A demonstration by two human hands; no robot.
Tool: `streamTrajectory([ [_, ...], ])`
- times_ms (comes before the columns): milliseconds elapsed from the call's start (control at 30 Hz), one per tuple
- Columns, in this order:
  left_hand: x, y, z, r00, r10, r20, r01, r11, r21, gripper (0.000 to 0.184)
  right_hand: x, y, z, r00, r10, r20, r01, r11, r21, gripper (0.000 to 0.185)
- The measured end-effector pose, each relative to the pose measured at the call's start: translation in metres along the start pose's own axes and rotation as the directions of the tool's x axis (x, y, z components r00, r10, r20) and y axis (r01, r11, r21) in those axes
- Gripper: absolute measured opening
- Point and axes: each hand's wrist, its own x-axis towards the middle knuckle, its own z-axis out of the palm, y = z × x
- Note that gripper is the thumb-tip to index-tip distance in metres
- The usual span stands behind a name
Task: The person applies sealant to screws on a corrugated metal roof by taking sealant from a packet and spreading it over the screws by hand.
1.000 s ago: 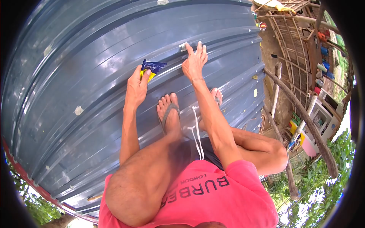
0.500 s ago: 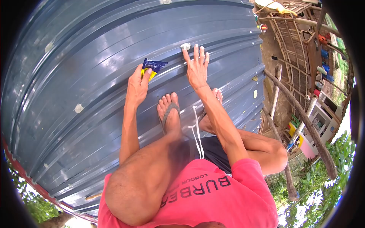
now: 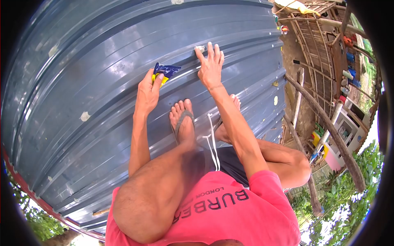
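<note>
My left hand is closed around a blue and yellow plastic packet, its dark blue end sticking out past the fingers. My right hand is open, fingers spread, over the dark blue ribbed metal roofing. Its index fingertip touches a small white patch of putty-like material on a rib and partly covers it. Another white patch lies on the sheet to the left.
I squat on the roofing in flip-flops. Raised ribs run across the sheet. Past its right edge are wooden poles, a slatted bamboo structure and leafy branches. A small stick lies at lower left.
My right hand has shifted slightly up and left, its index finger now bent over more of the white patch. My left hand and the packet have hardly moved.
</note>
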Motion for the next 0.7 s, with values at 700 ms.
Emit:
streamTrajectory([
  [700, -0.006, 0.002, 0.000, 1.000, -0.012, -0.024, 0.011, 1.000, -0.007, 0.029, -0.007, 0.026, 0.010, 0.998, 0.061, -0.029, -0.057, 0.992, 0.112, 0.072],
])
